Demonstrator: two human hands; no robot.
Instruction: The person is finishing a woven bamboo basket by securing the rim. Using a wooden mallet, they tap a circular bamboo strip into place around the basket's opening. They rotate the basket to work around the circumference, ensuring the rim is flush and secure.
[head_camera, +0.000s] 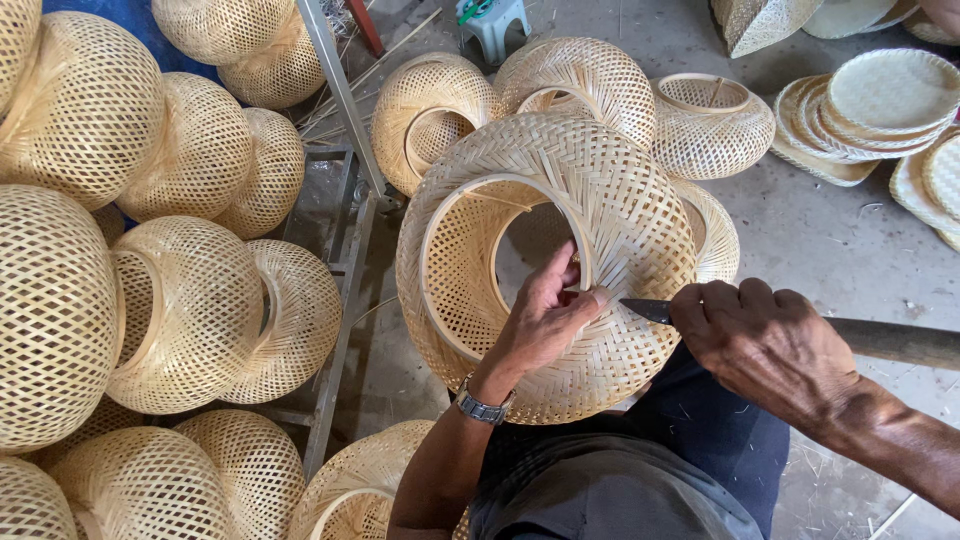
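Woven bamboo shade (600, 190) rested on the person's lap, its round opening facing up. Left hand (545, 320) curled over the near rim, thumb outside, fingertips hidden inside. Right hand (765, 345), just beside it, was closed around a knife (645, 310); only the blade tip showed, touching the weave, handle running off-frame.

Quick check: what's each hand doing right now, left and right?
Left hand: closed on the inner rim of the woven bamboo basket.
Right hand: closed on a knife, blade tip at the rim.
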